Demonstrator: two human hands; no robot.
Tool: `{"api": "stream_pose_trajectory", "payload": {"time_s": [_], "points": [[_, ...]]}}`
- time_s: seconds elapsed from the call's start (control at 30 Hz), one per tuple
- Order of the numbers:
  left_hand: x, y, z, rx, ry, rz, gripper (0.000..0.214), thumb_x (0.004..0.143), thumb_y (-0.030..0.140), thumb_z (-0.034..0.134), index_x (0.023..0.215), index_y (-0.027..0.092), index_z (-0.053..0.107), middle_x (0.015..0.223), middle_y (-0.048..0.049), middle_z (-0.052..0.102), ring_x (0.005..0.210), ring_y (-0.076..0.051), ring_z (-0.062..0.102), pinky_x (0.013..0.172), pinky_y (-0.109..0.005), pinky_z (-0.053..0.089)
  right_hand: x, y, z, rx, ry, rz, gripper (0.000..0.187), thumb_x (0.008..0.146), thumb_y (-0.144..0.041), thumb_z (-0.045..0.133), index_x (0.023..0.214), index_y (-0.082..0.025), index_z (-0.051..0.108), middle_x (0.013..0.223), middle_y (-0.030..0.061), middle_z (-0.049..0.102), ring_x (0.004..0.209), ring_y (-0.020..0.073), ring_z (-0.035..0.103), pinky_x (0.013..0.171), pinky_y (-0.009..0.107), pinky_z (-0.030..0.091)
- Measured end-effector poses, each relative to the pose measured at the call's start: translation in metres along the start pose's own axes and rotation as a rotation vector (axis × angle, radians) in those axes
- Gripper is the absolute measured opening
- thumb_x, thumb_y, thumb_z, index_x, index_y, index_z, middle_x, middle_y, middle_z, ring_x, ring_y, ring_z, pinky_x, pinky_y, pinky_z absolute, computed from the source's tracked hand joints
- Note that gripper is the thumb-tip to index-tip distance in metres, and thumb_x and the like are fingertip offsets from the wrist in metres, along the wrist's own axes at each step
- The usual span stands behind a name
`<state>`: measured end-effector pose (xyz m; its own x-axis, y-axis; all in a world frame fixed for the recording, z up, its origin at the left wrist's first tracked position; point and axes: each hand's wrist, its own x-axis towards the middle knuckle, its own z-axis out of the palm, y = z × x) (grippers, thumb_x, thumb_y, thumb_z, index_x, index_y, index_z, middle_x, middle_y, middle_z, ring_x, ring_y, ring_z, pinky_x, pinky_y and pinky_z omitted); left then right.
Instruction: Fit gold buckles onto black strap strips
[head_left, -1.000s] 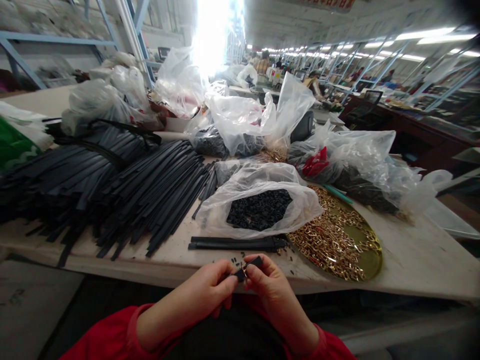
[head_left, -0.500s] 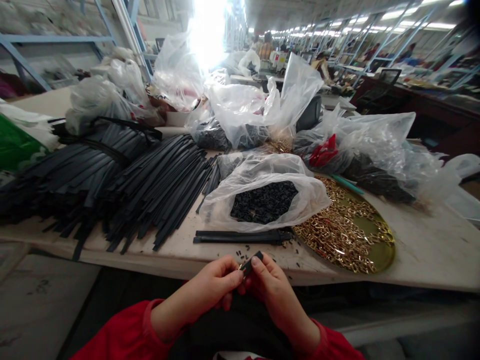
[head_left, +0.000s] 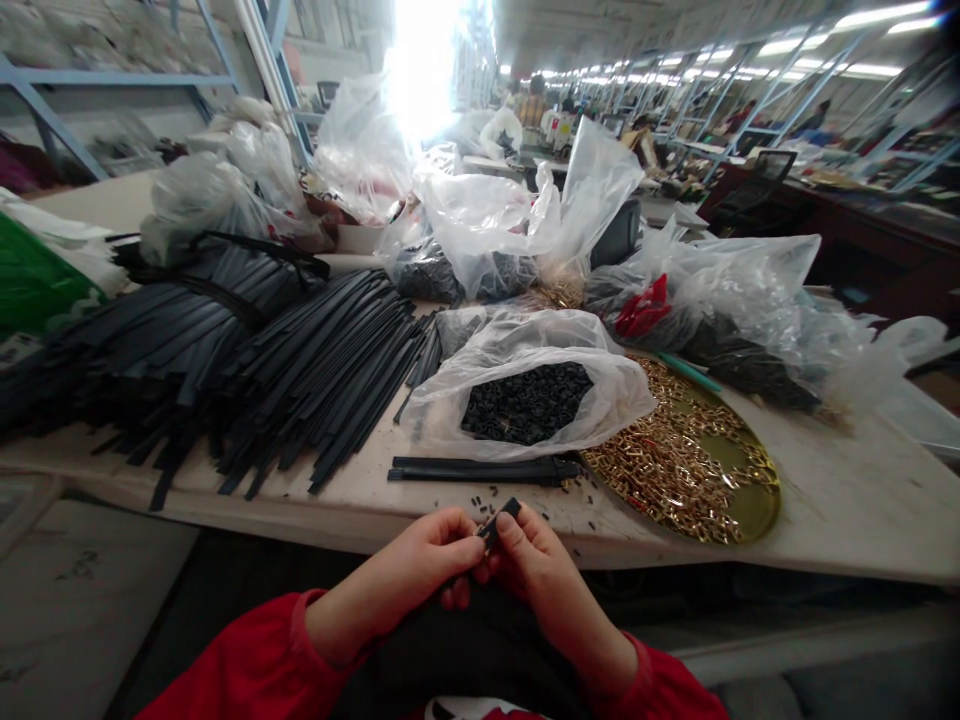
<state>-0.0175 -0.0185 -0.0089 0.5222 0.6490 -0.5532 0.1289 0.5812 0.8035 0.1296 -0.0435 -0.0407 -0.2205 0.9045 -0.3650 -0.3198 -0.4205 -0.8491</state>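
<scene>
Just in front of the table edge, my left hand (head_left: 439, 552) and my right hand (head_left: 541, 562) meet on a short black strap (head_left: 504, 516). My right thumb presses on the strap's upper end. Left thumb and fingers pinch its lower end, where a small gold-coloured fitting shows in part; my fingers cover most of it. Beyond the hands lies a flat stack of black straps (head_left: 480, 469). Behind that, an open clear plastic bag (head_left: 622, 395) holds small black loops (head_left: 529, 402). To the right, a round gold-coloured tray (head_left: 761, 512) carries many gold metal buckles (head_left: 660, 450).
Long black straps (head_left: 337, 370) are heaped on the left of the table (head_left: 847, 500). Small black bits (head_left: 484, 497) lie scattered near the edge. A teal tool (head_left: 690, 372) rests at the tray's back rim. Filled plastic bags (head_left: 487, 215) line the back.
The view has shifted slightly. Both hands keep their grip on the strap, and less of the gold fitting shows between the left fingers.
</scene>
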Motion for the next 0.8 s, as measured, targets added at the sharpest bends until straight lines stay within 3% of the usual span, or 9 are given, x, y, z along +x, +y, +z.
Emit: {"api": "stream_pose_trajectory", "payload": {"time_s": [0.13, 0.27, 0.37, 0.43, 0.6, 0.73, 0.8], "points": [[-0.002, 0.004, 0.004, 0.017, 0.031, 0.006, 0.028, 0.070, 0.041, 0.055, 0.070, 0.016, 0.042, 0.059, 0.0051, 0.053, 0.040, -0.003, 0.039, 0.038, -0.016, 0.026, 0.002, -0.001, 0.000, -0.225, 0.014, -0.107, 0.032, 0.081, -0.050, 0.045, 0.075, -0.019, 0.046, 0.059, -0.0034, 0.050, 0.052, 0.0104, 0.048, 0.049, 0.022, 0.035], [-0.004, 0.008, 0.010, 0.013, 0.094, 0.007, 0.029, 0.071, 0.043, 0.054, 0.068, 0.017, 0.042, 0.055, 0.0068, 0.049, 0.039, -0.003, 0.035, 0.038, -0.016, 0.022, 0.002, -0.002, -0.003, -0.642, 0.131, -0.395, 0.028, 0.086, -0.039, 0.038, 0.069, -0.019, 0.046, 0.063, -0.0006, 0.048, 0.058, 0.0130, 0.045, 0.055, 0.026, 0.035], [-0.003, 0.009, 0.010, 0.060, 0.135, 0.030, 0.028, 0.071, 0.042, 0.053, 0.066, 0.017, 0.041, 0.052, 0.0073, 0.047, 0.039, -0.004, 0.035, 0.039, -0.017, 0.021, 0.000, -0.003, -0.006, -0.827, 0.135, -0.577, 0.017, 0.085, -0.029, 0.041, 0.072, -0.019, 0.048, 0.071, 0.0018, 0.050, 0.066, 0.0149, 0.047, 0.060, 0.027, 0.036], [-0.002, 0.005, 0.008, 0.133, 0.169, 0.058, 0.027, 0.070, 0.041, 0.054, 0.065, 0.017, 0.041, 0.051, 0.0071, 0.047, 0.040, -0.005, 0.036, 0.040, -0.017, 0.023, 0.000, -0.003, -0.008, -0.840, 0.104, -0.560, 0.011, 0.082, -0.025, 0.045, 0.074, -0.019, 0.048, 0.073, 0.0019, 0.051, 0.068, 0.0150, 0.048, 0.061, 0.027, 0.037], [0.005, -0.009, -0.004, 0.185, 0.104, 0.108, 0.032, 0.072, 0.046, 0.054, 0.069, 0.017, 0.043, 0.057, 0.0050, 0.051, 0.043, -0.005, 0.039, 0.040, -0.017, 0.025, 0.006, -0.006, -0.010, -0.568, 0.026, -0.253, 0.015, 0.078, -0.029, 0.052, 0.071, -0.019, 0.044, 0.063, -0.0037, 0.046, 0.059, 0.0115, 0.044, 0.054, 0.023, 0.037], [0.015, -0.011, -0.010, 0.210, 0.119, 0.117, 0.031, 0.076, 0.047, 0.050, 0.070, 0.017, 0.043, 0.055, 0.0062, 0.049, 0.040, -0.005, 0.038, 0.038, -0.017, 0.025, 0.009, -0.012, -0.010, -0.562, 0.022, -0.303, 0.013, 0.080, -0.031, 0.052, 0.077, -0.019, 0.048, 0.069, -0.0025, 0.049, 0.064, 0.0117, 0.047, 0.059, 0.023, 0.038], [0.018, -0.006, -0.010, 0.262, 0.163, 0.173, 0.024, 0.078, 0.041, 0.050, 0.081, 0.017, 0.046, 0.057, 0.0061, 0.050, 0.042, -0.007, 0.043, 0.040, -0.018, 0.031, 0.010, -0.019, -0.011, -0.612, -0.016, -0.321, 0.014, 0.083, -0.031, 0.048, 0.079, -0.018, 0.050, 0.073, -0.0010, 0.052, 0.068, 0.0126, 0.049, 0.062, 0.024, 0.039]]}}
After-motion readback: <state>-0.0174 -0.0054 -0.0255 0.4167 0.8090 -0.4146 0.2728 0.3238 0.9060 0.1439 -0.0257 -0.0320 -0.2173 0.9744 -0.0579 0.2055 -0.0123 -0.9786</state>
